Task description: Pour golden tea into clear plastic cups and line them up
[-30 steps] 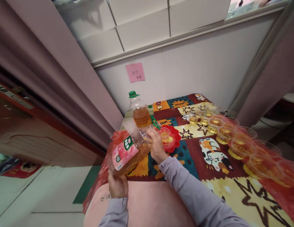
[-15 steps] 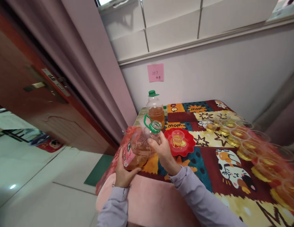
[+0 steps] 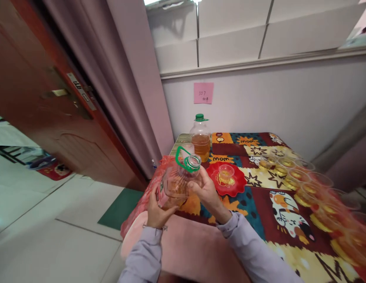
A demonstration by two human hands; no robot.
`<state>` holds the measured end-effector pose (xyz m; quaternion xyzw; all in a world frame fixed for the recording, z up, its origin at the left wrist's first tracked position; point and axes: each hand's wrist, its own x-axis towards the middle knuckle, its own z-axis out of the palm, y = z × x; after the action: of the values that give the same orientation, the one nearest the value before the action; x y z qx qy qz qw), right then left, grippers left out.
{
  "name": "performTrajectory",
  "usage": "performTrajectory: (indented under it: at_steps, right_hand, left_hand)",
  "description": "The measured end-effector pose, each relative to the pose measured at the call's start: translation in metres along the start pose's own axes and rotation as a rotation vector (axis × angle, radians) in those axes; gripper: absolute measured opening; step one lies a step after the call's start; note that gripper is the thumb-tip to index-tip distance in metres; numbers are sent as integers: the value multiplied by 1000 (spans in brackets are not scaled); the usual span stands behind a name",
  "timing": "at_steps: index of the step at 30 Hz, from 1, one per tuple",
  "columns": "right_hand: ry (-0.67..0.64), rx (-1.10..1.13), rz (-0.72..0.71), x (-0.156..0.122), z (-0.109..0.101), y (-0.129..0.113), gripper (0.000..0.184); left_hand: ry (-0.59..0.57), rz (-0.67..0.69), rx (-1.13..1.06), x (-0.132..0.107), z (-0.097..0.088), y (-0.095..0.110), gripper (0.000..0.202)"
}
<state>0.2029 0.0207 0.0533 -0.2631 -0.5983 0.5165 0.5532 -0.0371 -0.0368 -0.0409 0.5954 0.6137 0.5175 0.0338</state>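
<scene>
Between my hands is a large clear plastic jug (image 3: 175, 185) with a green carry ring, its neck uncapped and tipped to the right. Some amber liquid shows inside it. My left hand (image 3: 158, 210) wraps the jug's lower left side, and my right hand (image 3: 205, 190) grips it just below the neck. To the right, a small clear cup (image 3: 226, 173) with yellowish liquid stands on a red scalloped plate (image 3: 241, 184). Behind, a second jug (image 3: 200, 141) of amber liquid stands upright under a green cap.
Several clear cups (image 3: 308, 192) of yellow liquid line the right side of the patterned tablecloth (image 3: 256, 204). Red plastic film (image 3: 138, 208) drapes the left edge. A pink chair back (image 3: 197, 247) is close in front, and a wooden door (image 3: 53, 114) is at left.
The held jug has tilted a little more upright, with both hands still on it. My view has shifted slightly left. The cup on the plate stays in place.
</scene>
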Motion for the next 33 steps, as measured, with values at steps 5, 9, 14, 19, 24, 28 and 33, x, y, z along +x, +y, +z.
performTrajectory:
  at_steps: [5,9,14,19,24,28,33]
  right_hand:
    - [143,-86,49,-3,-43,-19,77]
    - [313,-480,97,0,-119,-32,56]
    - [278,-1089,154,11,-178,-41,44]
    - [37,-1419,333,27,-158,-40,60]
    - [-49,-1588,507,43,-131,-40,60]
    - [-53,-1578,522,48,-127,-40,50]
    - [-46,-1541,509,51,-129,-40,57]
  left_hand:
    - [11,-88,-68,4,3,4,115]
    - [7,-123,-86,6,5,2,117]
    - [3,-126,-100,8,6,2,121]
    - [-8,-123,-51,8,3,1,118]
    - [-4,-117,-33,12,2,0,120]
    - [-32,-99,-19,17,1,4,118]
    - [59,-125,-6,20,5,11,119]
